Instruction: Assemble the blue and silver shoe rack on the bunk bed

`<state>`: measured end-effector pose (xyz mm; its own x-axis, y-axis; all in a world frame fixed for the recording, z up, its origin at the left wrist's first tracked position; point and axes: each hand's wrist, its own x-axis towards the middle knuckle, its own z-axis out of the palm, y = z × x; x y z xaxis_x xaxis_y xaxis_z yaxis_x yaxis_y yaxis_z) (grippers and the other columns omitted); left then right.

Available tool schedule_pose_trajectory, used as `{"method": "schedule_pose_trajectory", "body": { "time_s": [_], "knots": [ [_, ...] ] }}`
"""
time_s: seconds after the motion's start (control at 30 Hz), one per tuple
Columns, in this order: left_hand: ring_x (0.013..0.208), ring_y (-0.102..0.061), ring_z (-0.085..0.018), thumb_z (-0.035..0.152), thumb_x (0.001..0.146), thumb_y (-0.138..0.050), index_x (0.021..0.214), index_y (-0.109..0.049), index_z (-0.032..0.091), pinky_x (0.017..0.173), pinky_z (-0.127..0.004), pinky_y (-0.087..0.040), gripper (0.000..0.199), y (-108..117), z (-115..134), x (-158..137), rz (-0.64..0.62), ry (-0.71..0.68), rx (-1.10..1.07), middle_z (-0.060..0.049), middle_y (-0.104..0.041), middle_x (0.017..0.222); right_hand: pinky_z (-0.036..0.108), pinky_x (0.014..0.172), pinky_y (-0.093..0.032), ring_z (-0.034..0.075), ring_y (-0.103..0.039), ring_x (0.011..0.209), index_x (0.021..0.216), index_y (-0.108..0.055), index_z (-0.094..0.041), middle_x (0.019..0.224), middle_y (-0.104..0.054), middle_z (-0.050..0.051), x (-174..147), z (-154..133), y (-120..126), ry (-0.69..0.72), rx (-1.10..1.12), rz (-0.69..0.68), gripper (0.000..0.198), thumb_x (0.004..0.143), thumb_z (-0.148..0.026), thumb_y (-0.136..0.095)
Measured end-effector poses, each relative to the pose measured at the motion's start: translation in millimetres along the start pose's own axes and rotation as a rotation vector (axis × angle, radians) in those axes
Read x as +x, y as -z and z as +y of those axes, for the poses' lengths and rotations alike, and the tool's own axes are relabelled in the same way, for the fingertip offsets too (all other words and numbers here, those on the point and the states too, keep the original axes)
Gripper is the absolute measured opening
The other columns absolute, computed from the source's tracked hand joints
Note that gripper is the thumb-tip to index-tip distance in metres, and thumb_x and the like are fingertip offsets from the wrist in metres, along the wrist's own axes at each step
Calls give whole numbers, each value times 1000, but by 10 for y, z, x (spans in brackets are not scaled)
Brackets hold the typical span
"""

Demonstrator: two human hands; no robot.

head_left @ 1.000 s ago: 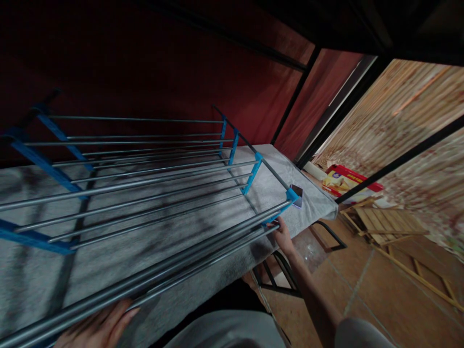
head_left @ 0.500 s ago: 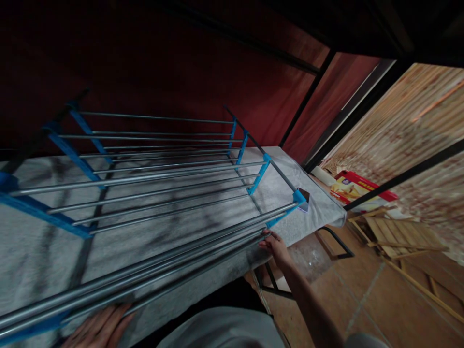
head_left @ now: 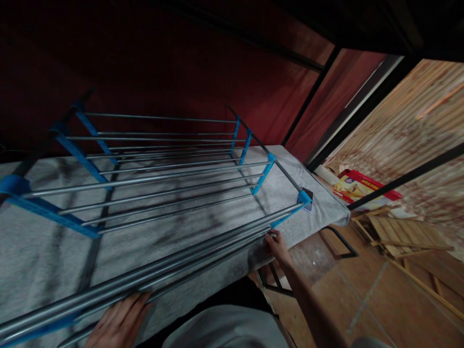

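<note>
A shoe rack with blue plastic brackets (head_left: 78,154) and grey metal tubes (head_left: 152,179) lies on a cloth-covered table. Along its near side, several tubes (head_left: 181,251) run close together. My left hand (head_left: 119,321) lies over the nearest loose tube (head_left: 203,268), fingers curled onto it; the thumb is hidden. At the right end of that tube, beside the near right bracket (head_left: 305,197), my right hand (head_left: 278,247) pinches it between thumb and fingers.
Grey cloth (head_left: 326,203) covers the table. A small dark box (head_left: 308,195) sits by the rack's right corner. To the right, a red and yellow carton (head_left: 362,186) and a folded wooden chair (head_left: 406,232) stand on the tiled floor. A red wall rises behind.
My left hand has shifted right and slightly up along the near tube, whose left end now shows past the hand. The right hand keeps its pinch. The view has moved slightly.
</note>
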<state>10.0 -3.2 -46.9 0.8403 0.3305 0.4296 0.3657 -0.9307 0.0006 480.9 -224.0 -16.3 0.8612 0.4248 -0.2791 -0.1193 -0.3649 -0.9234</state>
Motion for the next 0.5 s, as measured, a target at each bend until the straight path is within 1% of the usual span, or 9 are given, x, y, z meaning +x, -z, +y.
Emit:
{"method": "schedule_pose_trajectory", "body": {
  "time_s": [0.07,0.1,0.13,0.2,0.23,0.3,0.4,0.5],
  "knots": [
    [100,-70,-25,17,89,-44,147,-50,36,95,-38,-48,61,-44,13,-12,29,-1,-5,-3,-75,114,30,47,-45,19,-57,50,111,-52,-23,60,-58,-5,-31,-15,12,41,-72,28,57,72,-62,-65],
    [100,-70,-25,17,90,-43,145,-51,35,95,-38,-48,59,-64,19,-18,37,-4,-7,-3,-75,115,32,52,-47,20,-60,56,112,-54,-23,65,-61,-3,-50,-31,14,78,-117,46,51,75,-58,-64],
    [101,-69,-25,17,91,-42,142,-54,35,95,-38,-47,56,-80,27,-22,38,-4,-6,-4,-74,116,34,59,-49,22,-63,66,112,-57,-23,73,-64,1,-69,-52,10,155,-199,62,45,80,-53,-62],
    [101,-69,-24,19,93,-41,133,-62,33,94,-38,-47,47,-89,50,-19,34,-1,8,-4,-73,118,40,78,-50,26,-64,87,112,-62,-22,94,-68,9,-102,-94,-23,382,-420,71,32,88,-43,-55],
    [101,-69,-24,19,94,-42,129,-65,32,94,-37,-46,44,-80,68,-8,22,6,19,-4,-73,118,42,85,-48,27,-63,96,111,-64,-22,102,-68,11,-113,-109,-55,508,-530,50,29,91,-39,-52],
    [101,-68,-22,18,96,-43,123,-69,30,95,-35,-46,39,-35,120,35,-3,31,37,-4,-73,117,44,92,-46,28,-60,104,107,-68,-23,108,-67,12,-118,-113,-145,728,-699,-48,26,94,-36,-50],
    [100,-68,-19,20,99,-45,120,-70,27,95,-32,-47,34,62,222,129,-18,89,45,-5,-73,116,43,93,-48,26,-61,103,109,-70,-27,107,-69,8,-71,-47,-289,917,-786,-223,24,96,-37,-52],
    [104,-67,-18,22,100,-46,123,-69,25,99,-32,-46,32,135,331,206,-28,143,47,-6,-72,118,45,94,-51,27,-63,104,112,-70,-29,109,-70,8,33,51,-372,1037,-792,-297,26,95,-40,-53]
  ]
}}
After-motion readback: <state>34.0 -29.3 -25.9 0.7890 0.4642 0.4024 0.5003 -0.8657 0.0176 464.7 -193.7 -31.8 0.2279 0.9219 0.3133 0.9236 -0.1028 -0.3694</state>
